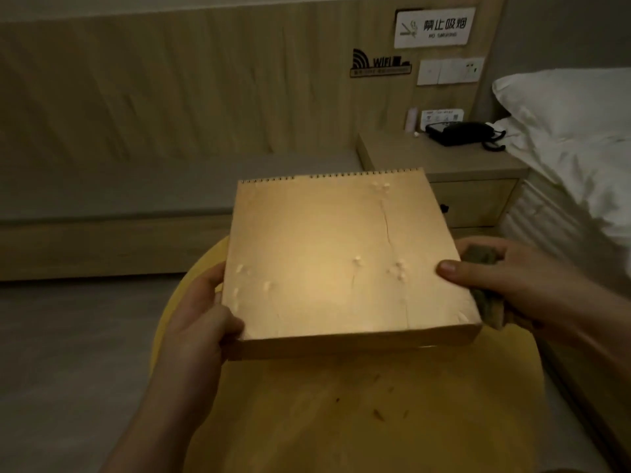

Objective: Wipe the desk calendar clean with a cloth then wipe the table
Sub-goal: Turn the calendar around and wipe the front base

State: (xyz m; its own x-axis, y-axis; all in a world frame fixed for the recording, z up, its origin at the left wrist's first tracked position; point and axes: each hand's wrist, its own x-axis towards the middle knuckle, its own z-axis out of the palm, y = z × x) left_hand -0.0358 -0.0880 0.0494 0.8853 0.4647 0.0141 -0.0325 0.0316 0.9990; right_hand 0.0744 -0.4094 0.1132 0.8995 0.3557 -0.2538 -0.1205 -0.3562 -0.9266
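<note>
Gripping desk calendar (341, 261) betw. left hand (201, 322) & cloth-holding right hand (505, 278), above table (341, 421)

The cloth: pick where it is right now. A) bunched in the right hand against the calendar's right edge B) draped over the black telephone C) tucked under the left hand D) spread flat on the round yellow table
A: the dark cloth is bunched in the right hand, whose thumb presses on the desk calendar at its right edge; the left hand grips the opposite edge and holds no cloth.
</note>
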